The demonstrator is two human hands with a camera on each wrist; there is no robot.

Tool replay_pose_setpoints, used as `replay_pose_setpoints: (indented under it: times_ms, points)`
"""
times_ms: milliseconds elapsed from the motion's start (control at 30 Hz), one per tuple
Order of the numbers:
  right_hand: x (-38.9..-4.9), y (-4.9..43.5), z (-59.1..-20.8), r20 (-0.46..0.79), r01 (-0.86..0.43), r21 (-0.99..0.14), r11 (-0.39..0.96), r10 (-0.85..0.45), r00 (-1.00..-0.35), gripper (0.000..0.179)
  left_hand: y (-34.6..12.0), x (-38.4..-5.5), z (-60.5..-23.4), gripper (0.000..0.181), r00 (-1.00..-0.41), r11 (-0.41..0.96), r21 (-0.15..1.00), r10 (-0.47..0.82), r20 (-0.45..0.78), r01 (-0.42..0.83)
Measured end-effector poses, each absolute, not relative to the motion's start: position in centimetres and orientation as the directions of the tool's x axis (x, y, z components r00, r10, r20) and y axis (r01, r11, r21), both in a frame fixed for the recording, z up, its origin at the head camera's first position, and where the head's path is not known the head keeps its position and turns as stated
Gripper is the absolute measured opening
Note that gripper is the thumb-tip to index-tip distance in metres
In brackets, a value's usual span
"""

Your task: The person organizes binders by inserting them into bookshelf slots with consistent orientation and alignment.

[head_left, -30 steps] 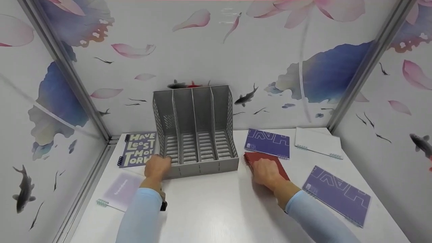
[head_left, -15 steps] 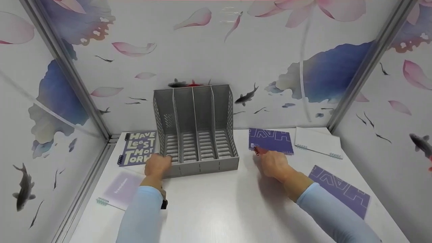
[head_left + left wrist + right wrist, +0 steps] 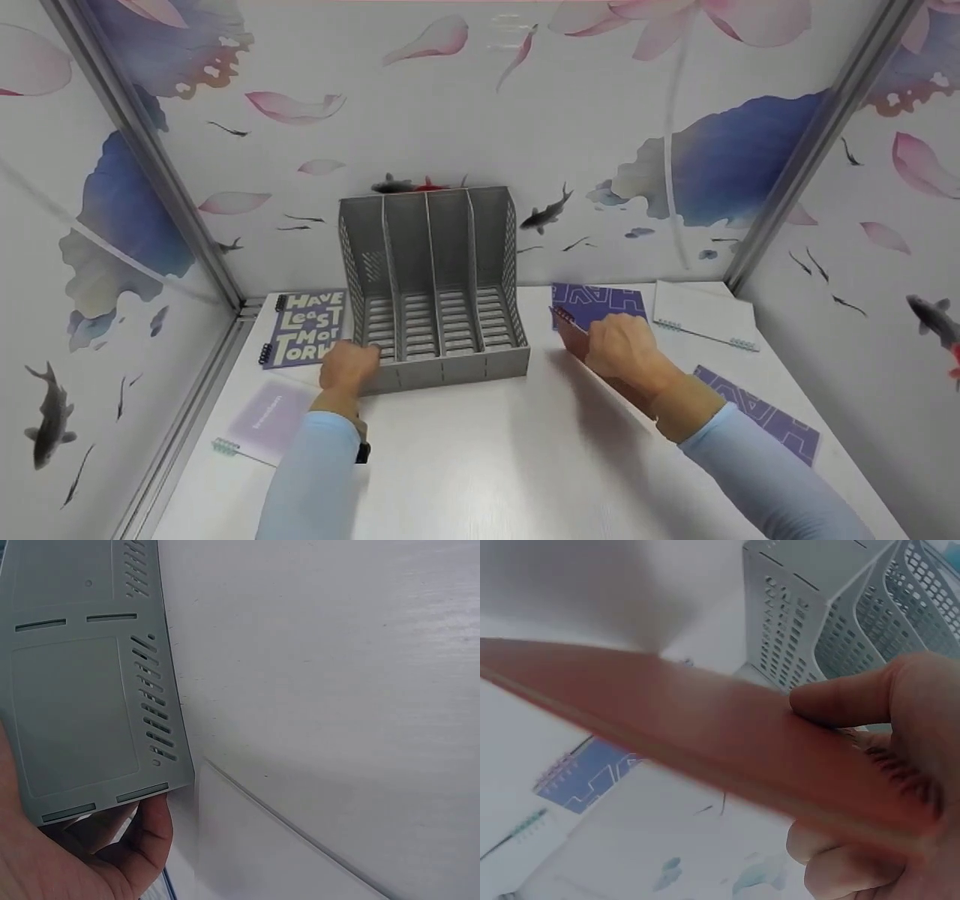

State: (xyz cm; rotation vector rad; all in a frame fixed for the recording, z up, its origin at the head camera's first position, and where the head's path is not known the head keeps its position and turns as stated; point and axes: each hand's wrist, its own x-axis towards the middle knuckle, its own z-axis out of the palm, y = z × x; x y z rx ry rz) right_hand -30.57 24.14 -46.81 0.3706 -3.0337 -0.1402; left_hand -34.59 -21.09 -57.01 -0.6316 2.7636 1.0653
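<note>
Fingers and thumb of the person's right hand (image 3: 624, 351) pinch a red spiral-bound notebook (image 3: 705, 720), thumb on one face and fingers on the other. It is held tilted on the right side of the scene, its coil toward the far left; whether its lower edge touches the white table (image 3: 465, 465) cannot be told. Left of it, well apart from the notebook, stands a grey plastic four-slot rack (image 3: 450, 371), upright, with the left hand (image 3: 349, 371) gripping its near left corner, fingers curled round the edge. Far right lie a purple notebook with white outlined letters (image 3: 600, 298), partly hidden, and a white spiral notebook (image 3: 705, 313); nearer is a second purple notebook (image 3: 761, 412), partly behind the right sleeve. On the left lie a purple notebook with cream lettering (image 3: 304, 322) and, nearer, a pale lilac notebook (image 3: 266, 412).
</note>
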Motion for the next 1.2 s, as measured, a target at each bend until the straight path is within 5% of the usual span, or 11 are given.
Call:
replay_pose_setpoints:
  times_ms: [433,767,1200]
  points:
    - [-30.2,23.9,-43.1,-0.044,-0.13,-0.024,0.991,-0.131,-0.99,0.016,-21.2,-34.5,-56.5,0.059,-0.912,0.689,0.599,-0.331,-0.242,-0.409]
    - [-30.3,24.2,-41.4,-0.126,-0.05,-0.233,0.971,-0.081,-0.989,0.025,-21.0,-34.6,-56.5,0.061,-0.915,0.685,0.609,-0.332,-0.229,-0.401]
    - [-30.6,24.1,-41.8,0.025,-0.142,-0.522,0.841,-0.151,-0.988,0.025,-21.1,-34.5,-56.7,0.058,-0.914,0.693,0.597,-0.331,-0.236,-0.404]
